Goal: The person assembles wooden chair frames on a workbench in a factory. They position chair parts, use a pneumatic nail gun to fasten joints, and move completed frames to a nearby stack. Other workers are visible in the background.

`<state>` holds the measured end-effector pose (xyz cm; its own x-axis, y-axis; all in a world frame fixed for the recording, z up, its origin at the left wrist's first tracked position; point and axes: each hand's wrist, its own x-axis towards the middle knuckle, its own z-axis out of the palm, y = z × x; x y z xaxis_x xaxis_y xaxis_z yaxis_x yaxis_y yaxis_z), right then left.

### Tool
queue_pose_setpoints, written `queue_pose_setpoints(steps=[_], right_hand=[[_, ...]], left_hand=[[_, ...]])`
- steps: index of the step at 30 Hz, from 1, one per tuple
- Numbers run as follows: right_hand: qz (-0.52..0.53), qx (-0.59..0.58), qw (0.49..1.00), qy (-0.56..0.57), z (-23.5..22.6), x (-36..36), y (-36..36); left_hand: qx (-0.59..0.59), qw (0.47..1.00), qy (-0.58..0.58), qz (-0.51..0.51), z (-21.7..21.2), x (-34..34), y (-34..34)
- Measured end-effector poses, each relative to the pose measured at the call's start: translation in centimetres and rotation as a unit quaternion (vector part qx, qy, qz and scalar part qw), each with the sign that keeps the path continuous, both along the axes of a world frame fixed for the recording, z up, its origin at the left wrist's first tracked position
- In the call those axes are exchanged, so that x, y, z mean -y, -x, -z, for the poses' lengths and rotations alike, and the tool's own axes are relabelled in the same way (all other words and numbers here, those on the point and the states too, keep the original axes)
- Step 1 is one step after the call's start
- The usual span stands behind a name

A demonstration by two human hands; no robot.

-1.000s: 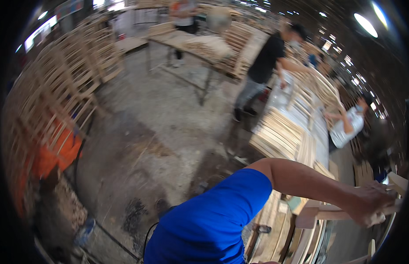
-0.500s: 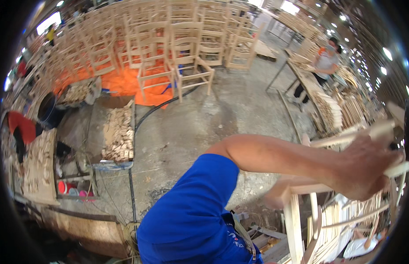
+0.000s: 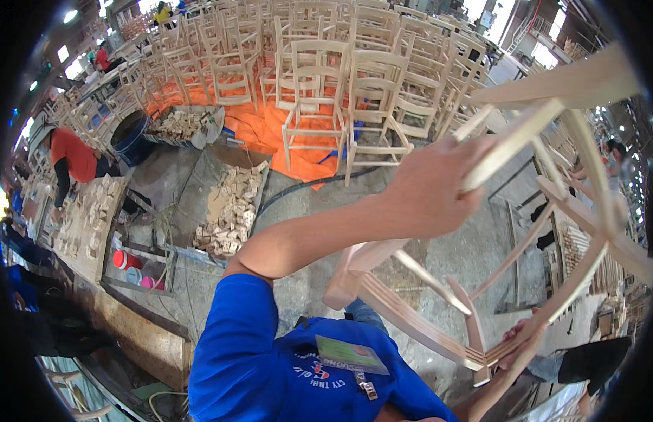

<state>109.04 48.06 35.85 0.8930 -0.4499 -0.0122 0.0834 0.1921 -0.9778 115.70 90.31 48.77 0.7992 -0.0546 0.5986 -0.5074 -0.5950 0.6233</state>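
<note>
A pale, unfinished wooden chair frame is held up and tilted in front of my body, filling the right side of the head view. My left hand reaches across and is closed round one of its bars, knuckles upward. Lower down, my right hand grips a curved rail of the same frame. Its fingers show only in part behind the wood. The far right end of the frame runs into the dark rim of the picture.
Rows of wooden chairs stand ahead, several on an orange sheet. Wood blocks lie in a tray at left, near a dark tub. A co-worker in red bends over a bench. Other people stand at right.
My left hand has come from the far right toward the middle, bringing the chair frame with it. The view has shifted, and my right hand now shows on the frame.
</note>
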Motion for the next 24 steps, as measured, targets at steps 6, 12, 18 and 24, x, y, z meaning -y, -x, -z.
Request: queue_pose_setpoints(steps=[6, 12, 18, 24], right_hand=[[-0.138, -0.035, 0.984, 0.110, 6.5, -4.9, -20.3], [-0.247, -0.099, 0.954, 0.138, 9.5, -14.9, -36.9], [-0.329, -0.126, 0.923, 0.152, 15.6, -28.8, -51.6], [-0.347, -0.135, 0.908, 0.194, 23.2, -46.1, -65.1]], left_hand=[[0.012, 0.995, 0.006, -0.096, 7.7, -6.8, -14.9], [-0.075, 0.979, 0.050, -0.183, 12.9, -16.6, -24.3], [-0.105, 0.959, 0.110, -0.241, 20.8, -28.9, -34.6], [-0.166, 0.941, 0.062, -0.289, 32.2, -44.9, -46.6]])
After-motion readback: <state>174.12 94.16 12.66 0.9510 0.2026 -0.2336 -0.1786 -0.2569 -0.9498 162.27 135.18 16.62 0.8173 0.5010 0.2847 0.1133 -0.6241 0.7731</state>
